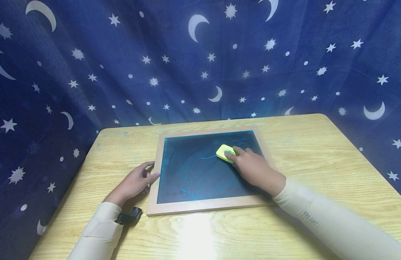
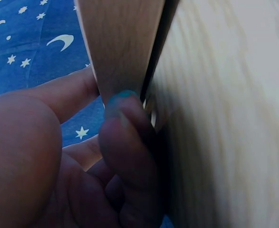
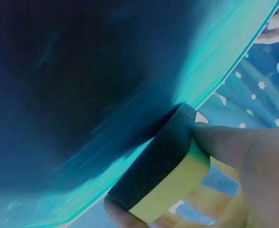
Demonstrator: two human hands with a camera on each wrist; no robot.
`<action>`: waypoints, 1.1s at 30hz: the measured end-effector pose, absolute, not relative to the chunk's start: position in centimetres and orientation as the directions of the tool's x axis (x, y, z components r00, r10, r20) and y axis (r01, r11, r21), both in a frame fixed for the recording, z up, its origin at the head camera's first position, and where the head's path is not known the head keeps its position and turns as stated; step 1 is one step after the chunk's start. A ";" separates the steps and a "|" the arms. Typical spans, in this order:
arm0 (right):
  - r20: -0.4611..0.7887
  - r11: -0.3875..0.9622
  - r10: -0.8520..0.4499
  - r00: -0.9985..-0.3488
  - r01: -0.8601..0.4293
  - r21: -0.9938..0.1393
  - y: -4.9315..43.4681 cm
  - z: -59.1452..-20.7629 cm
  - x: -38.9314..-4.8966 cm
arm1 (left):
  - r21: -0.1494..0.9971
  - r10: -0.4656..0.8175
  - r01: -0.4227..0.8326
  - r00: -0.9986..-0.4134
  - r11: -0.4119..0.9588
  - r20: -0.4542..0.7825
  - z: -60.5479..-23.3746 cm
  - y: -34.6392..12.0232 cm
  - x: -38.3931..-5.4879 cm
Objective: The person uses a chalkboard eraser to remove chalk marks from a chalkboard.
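Note:
A wood-framed chalkboard lies on the table, its dark surface smeared with blue-green chalk. My left hand grips the left side of the wooden frame. Its thumb is near the top face and other fingers are at the edge; a fingertip carries a blue-green smudge in the left wrist view. Over the right half of the board, my right hand holds a yellow chalkboard eraser. The right wrist view shows the eraser's dark felt facing the board. A thin chalk line ends at the eraser.
Short chalk strokes mark the board's lower left. The light wooden table has chalk dust near its far left corner. A blue curtain with moons and stars hangs behind and at both sides. A black band is on the left wrist.

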State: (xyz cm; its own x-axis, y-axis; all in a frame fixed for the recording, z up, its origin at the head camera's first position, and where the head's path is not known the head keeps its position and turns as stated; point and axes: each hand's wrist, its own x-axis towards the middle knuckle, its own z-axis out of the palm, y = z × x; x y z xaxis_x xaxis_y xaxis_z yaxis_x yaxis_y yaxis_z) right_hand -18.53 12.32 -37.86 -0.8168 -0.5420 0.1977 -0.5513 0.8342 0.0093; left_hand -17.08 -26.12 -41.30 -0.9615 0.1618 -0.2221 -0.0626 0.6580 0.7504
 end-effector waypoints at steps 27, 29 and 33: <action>0.161 0.683 -0.728 -0.667 -0.725 0.087 8.0 -37.8 -13.7 | 0.760 0.166 -0.076 -0.957 0.646 -0.237 -41.2 -26.2 -17.0; 0.176 0.673 -0.737 -0.653 -0.734 0.094 7.8 -37.8 -13.5 | 0.757 0.164 -0.079 -0.957 0.649 -0.241 -41.2 -26.2 -17.1; 0.183 0.659 -0.749 -0.637 -0.745 0.103 7.6 -37.8 -13.2 | 0.750 0.157 -0.085 -0.957 0.656 -0.246 -41.2 -26.2 -17.1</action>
State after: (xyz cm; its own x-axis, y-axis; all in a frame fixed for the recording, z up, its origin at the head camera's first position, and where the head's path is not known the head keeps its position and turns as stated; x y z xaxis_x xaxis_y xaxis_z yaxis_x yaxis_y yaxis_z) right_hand -13.25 7.57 -37.77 -0.6372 -0.7487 0.1826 -0.7449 0.6591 0.1032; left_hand -17.08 -26.21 -41.24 -0.9565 0.1566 -0.2460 -0.0854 0.6561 0.7498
